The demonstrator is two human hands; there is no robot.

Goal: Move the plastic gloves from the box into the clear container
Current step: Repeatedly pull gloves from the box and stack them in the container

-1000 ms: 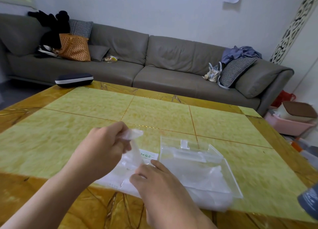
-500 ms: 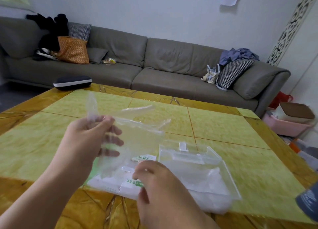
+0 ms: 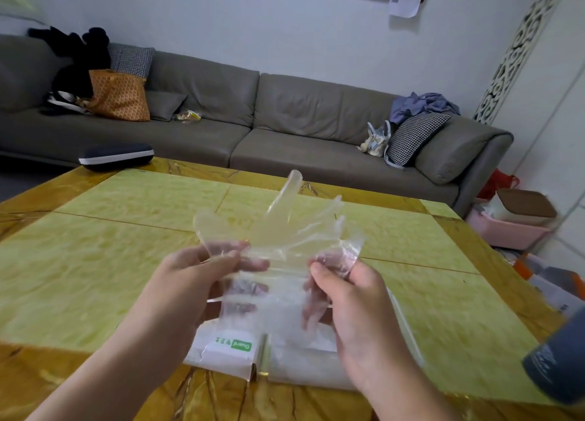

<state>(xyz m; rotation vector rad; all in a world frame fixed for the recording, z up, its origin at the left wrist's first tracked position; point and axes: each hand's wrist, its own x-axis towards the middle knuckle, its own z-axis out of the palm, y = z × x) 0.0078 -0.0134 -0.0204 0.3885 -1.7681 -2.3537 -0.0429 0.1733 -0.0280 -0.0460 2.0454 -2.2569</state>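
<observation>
Both hands have risen above the table since half a second ago: the right hand (image 3: 351, 297), which was resting down on the box, now pinches the right edge of the plastic glove (image 3: 275, 230) between thumb and curled fingers, while the left hand (image 3: 196, 281) pinches its left edge the same way, so the glove is stretched out flat in the air between them, its finger parts pointing up and away from the person. Directly below the glove, on the yellow-green table (image 3: 95, 262), lies the white glove box (image 3: 221, 348), with a green label reading "Guard" beside some green characters too small to read, printed upside down from this view. Touching the box on its right is the clear container (image 3: 316, 351), largely hidden behind the right hand and the glove; pale plastic shows inside it. Beyond the box, at the table's far left edge, sits a dark oval case (image 3: 115, 156) with a white stripe. Behind the table runs a long grey sofa (image 3: 285, 120) holding an orange bag (image 3: 118, 96), checked cushions and blue cloth. To the right of the table stands a pink bin (image 3: 503, 234).
</observation>
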